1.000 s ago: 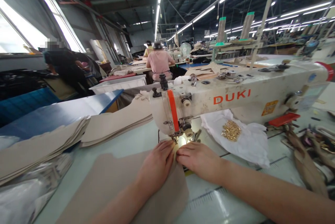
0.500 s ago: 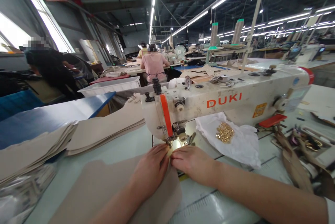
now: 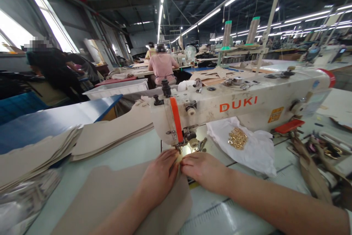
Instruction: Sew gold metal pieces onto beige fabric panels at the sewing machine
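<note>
A white sewing machine (image 3: 247, 95) lettered DUKI stands across the table, its needle area lit by a small lamp. Under its presser foot (image 3: 179, 148) lies the edge of a large beige fabric panel (image 3: 110, 191), which spreads toward me over the table. My left hand (image 3: 161, 174) rests on the panel just left of the needle, fingers together and pressing the edge. From the right, my right hand (image 3: 202, 171) pinches the same edge close to the foot. The fingertips of both hands nearly meet there, and whatever small piece may lie between them is hidden.
Stacks of beige panels (image 3: 112, 132) lie to the left. Behind the needle, a white cloth (image 3: 258, 154) holds gold metal rings (image 3: 238, 138). At right are brown straps (image 3: 310, 165) and a tray of hardware. Thread cones (image 3: 227, 35) stand behind; co-workers sit and stand farther back.
The view has shifted slightly, so the machine appears a little farther right. Both hands keep their places at the presser foot, and the panel has hardly moved.
</note>
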The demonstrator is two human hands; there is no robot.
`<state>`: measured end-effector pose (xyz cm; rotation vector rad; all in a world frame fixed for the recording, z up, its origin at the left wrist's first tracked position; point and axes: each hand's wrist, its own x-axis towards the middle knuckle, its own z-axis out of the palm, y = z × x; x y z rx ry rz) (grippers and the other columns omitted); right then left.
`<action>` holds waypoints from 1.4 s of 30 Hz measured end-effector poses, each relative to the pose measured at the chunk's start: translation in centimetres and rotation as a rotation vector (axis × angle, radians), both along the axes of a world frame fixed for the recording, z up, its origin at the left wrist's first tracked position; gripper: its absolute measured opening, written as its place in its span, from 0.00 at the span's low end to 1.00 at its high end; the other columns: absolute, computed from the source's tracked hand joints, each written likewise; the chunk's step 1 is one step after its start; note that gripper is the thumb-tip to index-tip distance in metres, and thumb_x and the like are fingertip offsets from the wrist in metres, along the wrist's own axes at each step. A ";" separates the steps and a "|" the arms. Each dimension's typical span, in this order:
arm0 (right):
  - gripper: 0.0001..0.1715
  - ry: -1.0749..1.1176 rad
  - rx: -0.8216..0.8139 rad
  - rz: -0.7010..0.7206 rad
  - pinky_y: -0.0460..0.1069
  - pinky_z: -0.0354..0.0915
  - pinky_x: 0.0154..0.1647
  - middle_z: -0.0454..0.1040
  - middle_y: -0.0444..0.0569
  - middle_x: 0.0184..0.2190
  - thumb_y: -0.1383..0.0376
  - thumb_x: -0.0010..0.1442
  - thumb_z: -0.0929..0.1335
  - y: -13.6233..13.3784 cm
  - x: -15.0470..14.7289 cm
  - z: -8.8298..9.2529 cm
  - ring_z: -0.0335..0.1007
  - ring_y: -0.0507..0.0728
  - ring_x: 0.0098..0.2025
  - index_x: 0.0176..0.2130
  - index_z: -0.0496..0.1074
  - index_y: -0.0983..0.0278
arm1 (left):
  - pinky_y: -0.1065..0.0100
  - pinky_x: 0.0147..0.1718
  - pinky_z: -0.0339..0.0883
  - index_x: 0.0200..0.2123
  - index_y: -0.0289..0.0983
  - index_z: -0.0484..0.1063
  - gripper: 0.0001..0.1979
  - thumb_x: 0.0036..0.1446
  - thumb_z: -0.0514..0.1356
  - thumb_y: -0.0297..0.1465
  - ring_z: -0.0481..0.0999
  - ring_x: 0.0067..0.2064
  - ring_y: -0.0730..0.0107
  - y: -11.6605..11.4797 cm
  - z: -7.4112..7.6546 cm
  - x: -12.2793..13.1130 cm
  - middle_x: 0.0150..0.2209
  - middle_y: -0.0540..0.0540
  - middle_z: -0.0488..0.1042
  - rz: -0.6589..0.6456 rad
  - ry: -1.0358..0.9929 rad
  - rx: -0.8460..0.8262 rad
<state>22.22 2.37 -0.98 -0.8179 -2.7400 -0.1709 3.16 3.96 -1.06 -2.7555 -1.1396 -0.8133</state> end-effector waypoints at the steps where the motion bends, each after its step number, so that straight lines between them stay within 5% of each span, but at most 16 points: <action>1: 0.05 -0.001 0.005 0.000 0.49 0.62 0.49 0.73 0.50 0.38 0.69 0.63 0.65 0.0 0.0 0.0 0.67 0.56 0.43 0.37 0.70 0.67 | 0.59 0.47 0.72 0.42 0.36 0.73 0.12 0.59 0.51 0.27 0.76 0.46 0.61 -0.1 0.0 0.0 0.43 0.41 0.78 -0.001 -0.004 0.002; 12: 0.05 0.001 -0.005 -0.006 0.49 0.62 0.49 0.73 0.50 0.37 0.69 0.63 0.65 0.0 -0.1 0.2 0.67 0.56 0.43 0.36 0.71 0.68 | 0.57 0.46 0.73 0.42 0.35 0.73 0.12 0.59 0.51 0.28 0.77 0.45 0.60 0.0 0.2 0.1 0.43 0.40 0.78 0.006 -0.017 -0.010; 22: 0.07 0.010 0.040 0.225 0.48 0.64 0.39 0.73 0.46 0.32 0.68 0.64 0.63 -3.4 -2.0 -0.2 0.65 0.55 0.36 0.36 0.70 0.66 | 0.60 0.49 0.71 0.48 0.39 0.70 0.15 0.57 0.54 0.25 0.74 0.49 0.62 -6.2 -0.1 -3.0 0.48 0.43 0.75 0.097 0.010 -0.101; 30: 0.07 -0.014 0.021 0.169 0.48 0.64 0.42 0.74 0.48 0.37 0.68 0.64 0.63 -3.8 -1.9 0.5 0.66 0.55 0.40 0.38 0.71 0.65 | 0.62 0.36 0.71 0.26 0.38 0.72 0.07 0.51 0.58 0.21 0.74 0.36 0.63 -3.8 1.1 -0.9 0.30 0.48 0.74 0.184 -0.186 -0.211; 42: 0.08 -0.057 0.109 0.119 0.46 0.63 0.45 0.74 0.45 0.37 0.67 0.64 0.62 -3.6 -2.1 0.1 0.65 0.54 0.42 0.35 0.70 0.64 | 0.61 0.34 0.73 0.25 0.40 0.75 0.07 0.50 0.57 0.30 0.77 0.34 0.61 -2.4 1.1 -1.0 0.28 0.47 0.77 0.153 -0.217 -0.248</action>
